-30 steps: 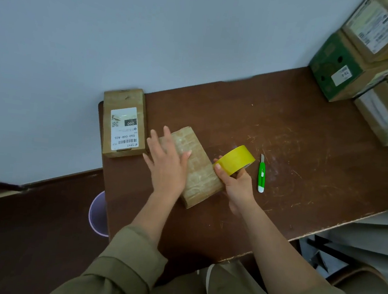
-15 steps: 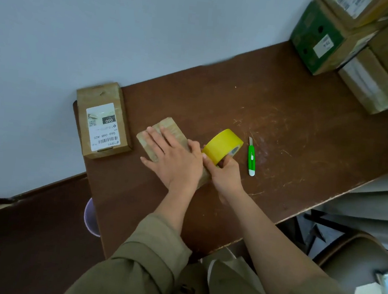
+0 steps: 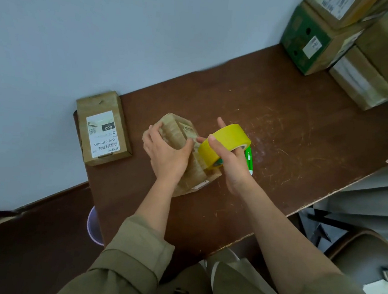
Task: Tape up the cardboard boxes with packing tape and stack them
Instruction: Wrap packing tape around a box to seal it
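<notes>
Green cutter (image 3: 249,160) half hidden behind yellow tape roll (image 3: 224,145). Labelled box (image 3: 103,128) left of small box (image 3: 187,155), which is tilted, long axis toward wall. Left hand (image 3: 167,155) fingers curled round small box; right hand (image 3: 230,164) grips roll.

Tape-wrapped brown box (image 3: 179,136) tilted on table, yellow tape roll (image 3: 224,145) touching it.

I read only "060" and "060-068-A05" on the white label (image 3: 103,134) of the flat cardboard box (image 3: 103,128) at the tabletop's far left corner; other boxes' labels are too blurred.
</notes>
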`<state>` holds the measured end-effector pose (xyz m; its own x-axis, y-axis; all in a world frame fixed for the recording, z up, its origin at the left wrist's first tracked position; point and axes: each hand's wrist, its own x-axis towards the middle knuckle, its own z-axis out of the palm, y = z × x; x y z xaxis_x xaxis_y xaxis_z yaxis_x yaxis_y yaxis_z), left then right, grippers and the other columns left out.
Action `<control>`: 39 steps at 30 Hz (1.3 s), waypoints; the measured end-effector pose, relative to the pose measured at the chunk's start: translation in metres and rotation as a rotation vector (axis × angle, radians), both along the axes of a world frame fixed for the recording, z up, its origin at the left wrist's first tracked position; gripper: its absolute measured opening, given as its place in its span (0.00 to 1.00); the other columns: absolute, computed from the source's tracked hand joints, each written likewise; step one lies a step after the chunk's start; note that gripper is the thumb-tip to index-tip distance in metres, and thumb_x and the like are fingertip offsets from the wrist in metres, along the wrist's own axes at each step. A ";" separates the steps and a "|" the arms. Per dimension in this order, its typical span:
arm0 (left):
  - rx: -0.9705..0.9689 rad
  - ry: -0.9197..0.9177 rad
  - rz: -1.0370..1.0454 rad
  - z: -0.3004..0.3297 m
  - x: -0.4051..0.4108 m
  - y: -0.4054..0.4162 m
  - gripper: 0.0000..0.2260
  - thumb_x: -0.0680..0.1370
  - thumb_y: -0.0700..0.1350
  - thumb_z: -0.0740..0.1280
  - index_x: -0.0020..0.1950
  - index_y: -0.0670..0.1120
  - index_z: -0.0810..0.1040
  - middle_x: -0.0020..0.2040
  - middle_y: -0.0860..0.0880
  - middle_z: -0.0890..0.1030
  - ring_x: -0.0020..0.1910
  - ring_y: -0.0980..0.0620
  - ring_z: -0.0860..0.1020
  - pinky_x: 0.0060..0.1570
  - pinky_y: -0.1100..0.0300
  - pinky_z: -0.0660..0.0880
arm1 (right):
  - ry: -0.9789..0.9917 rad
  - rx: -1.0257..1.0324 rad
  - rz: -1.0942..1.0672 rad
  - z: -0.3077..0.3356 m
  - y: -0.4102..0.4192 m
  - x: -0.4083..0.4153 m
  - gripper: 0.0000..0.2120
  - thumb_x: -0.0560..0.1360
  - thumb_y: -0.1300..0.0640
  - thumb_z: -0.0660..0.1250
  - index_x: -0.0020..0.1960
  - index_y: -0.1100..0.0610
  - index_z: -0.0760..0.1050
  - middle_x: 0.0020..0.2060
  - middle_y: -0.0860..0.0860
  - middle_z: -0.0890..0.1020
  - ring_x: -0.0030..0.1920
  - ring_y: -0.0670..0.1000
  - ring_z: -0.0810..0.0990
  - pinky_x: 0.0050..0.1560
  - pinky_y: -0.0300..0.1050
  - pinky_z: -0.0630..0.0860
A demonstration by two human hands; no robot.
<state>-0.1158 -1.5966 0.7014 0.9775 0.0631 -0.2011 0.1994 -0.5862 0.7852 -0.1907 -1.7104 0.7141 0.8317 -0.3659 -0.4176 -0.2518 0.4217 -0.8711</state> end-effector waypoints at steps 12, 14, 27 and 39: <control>-0.002 0.238 -0.032 0.002 0.016 0.006 0.49 0.74 0.52 0.75 0.81 0.48 0.44 0.81 0.48 0.44 0.80 0.46 0.49 0.76 0.40 0.50 | -0.032 -0.095 -0.004 0.020 0.027 -0.008 0.14 0.75 0.60 0.74 0.57 0.48 0.80 0.56 0.52 0.85 0.57 0.47 0.83 0.56 0.41 0.80; -0.030 0.216 -0.072 0.001 0.016 0.011 0.47 0.75 0.51 0.74 0.81 0.47 0.43 0.82 0.50 0.43 0.80 0.49 0.45 0.77 0.41 0.50 | -0.022 -0.055 -0.080 0.021 0.024 -0.010 0.19 0.75 0.60 0.75 0.63 0.48 0.77 0.53 0.49 0.86 0.54 0.46 0.84 0.51 0.39 0.80; -0.292 0.247 -0.064 -0.018 0.009 0.016 0.47 0.74 0.49 0.75 0.81 0.51 0.45 0.80 0.52 0.55 0.77 0.52 0.59 0.75 0.47 0.63 | 0.028 -0.172 -0.334 0.004 -0.003 -0.015 0.09 0.74 0.62 0.75 0.49 0.67 0.82 0.51 0.41 0.86 0.46 0.43 0.84 0.48 0.40 0.81; -0.477 0.404 -0.089 -0.042 0.007 0.035 0.50 0.63 0.61 0.75 0.78 0.61 0.50 0.77 0.52 0.63 0.71 0.51 0.70 0.67 0.44 0.73 | 0.087 0.029 -0.432 -0.008 -0.008 -0.012 0.04 0.73 0.61 0.75 0.48 0.57 0.83 0.53 0.50 0.86 0.55 0.49 0.84 0.59 0.45 0.79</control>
<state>-0.1091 -1.5611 0.6589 0.8160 -0.2023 -0.5415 0.5015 -0.2182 0.8372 -0.2024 -1.7185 0.7058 0.5662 -0.6594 -0.4947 -0.1189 0.5285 -0.8406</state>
